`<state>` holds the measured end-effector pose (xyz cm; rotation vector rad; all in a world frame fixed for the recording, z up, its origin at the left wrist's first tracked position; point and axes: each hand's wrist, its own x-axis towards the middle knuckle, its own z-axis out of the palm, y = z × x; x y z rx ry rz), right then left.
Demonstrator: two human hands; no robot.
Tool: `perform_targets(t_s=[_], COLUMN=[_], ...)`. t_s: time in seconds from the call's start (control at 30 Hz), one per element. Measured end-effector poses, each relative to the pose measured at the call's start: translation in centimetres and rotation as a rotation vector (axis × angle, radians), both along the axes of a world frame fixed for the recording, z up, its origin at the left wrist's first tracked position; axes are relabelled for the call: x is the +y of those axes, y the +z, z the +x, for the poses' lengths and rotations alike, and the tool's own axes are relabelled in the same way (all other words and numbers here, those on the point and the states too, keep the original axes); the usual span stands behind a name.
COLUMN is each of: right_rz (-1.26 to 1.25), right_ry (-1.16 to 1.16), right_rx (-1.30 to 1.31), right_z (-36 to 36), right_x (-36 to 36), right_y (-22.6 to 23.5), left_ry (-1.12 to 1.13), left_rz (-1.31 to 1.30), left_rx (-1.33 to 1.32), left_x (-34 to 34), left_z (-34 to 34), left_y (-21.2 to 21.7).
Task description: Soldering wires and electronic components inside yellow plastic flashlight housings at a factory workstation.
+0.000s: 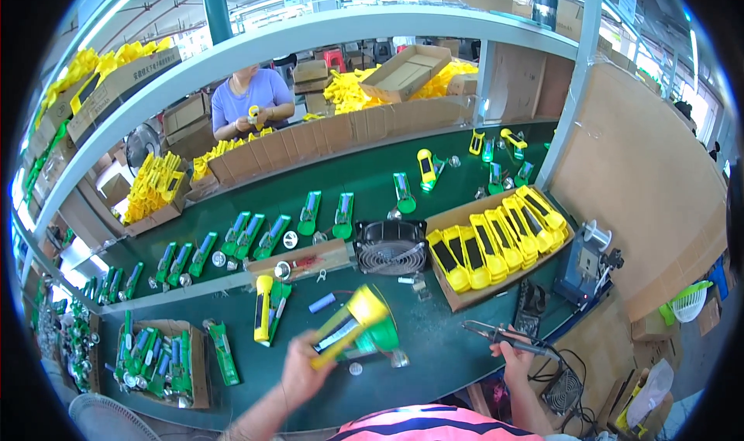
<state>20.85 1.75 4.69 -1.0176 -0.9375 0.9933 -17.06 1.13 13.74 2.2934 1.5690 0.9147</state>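
Note:
My left hand is closed round a yellow flashlight shell, held tilted over the bench. Just beyond it, partly hidden, lies a green flashlight part with a small silver reflector beside it. In my right hand is a soldering iron, its tip pointing left above the green bench. A blue battery cell lies left of the yellow shell. Farther left rests a yellow flashlight shell with a dark panel, against a green part. A small white disc sits near my left hand.
A cardboard box of yellow shells and a black fan stand ahead. A solder spool stand is at right. Green parts fill a box at left and line the belt. Beyond, a person handles yellow pieces.

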Motion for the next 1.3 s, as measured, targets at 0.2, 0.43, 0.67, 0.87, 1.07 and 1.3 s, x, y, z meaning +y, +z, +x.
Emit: perform_targets(t_s=[0.2, 0.43, 0.67, 0.87, 1.07, 1.3], right_rz=[-0.141, -0.265, -0.212, 0.005, 0.161, -0.124], right_ry=[-0.038, -0.13, -0.148, -0.034, -0.345, -0.218], right_rx=[0.02, 0.041, 0.004, -0.089, -1.017, -1.527], right_z=[0.9, 0.5, 0.8, 0.9, -0.9, -0.1], right_x=[-0.4, -0.2, 0.3, 4.1, 11.8, 17.7], right_y=[-0.2, 1.4, 4.5, 5.5, 7.6, 3.2], left_ry=[0.275, 0.681, 0.288, -0.621, -0.081, -0.371], left_rz=[0.101, -0.133, 0.015, 0.322, 0.342, 0.365], left_rx=[0.003, -0.008, 1.187, 1.129, 0.28, 0.639], left_x=[21.6, 38.8, 37.8, 34.8, 33.7, 17.1], left_z=[-4.6, -5.3, -0.8, -1.3, -0.3, 8.0], left_y=[3.2, -7.6, -2.0, -3.2, 2.2, 14.0])
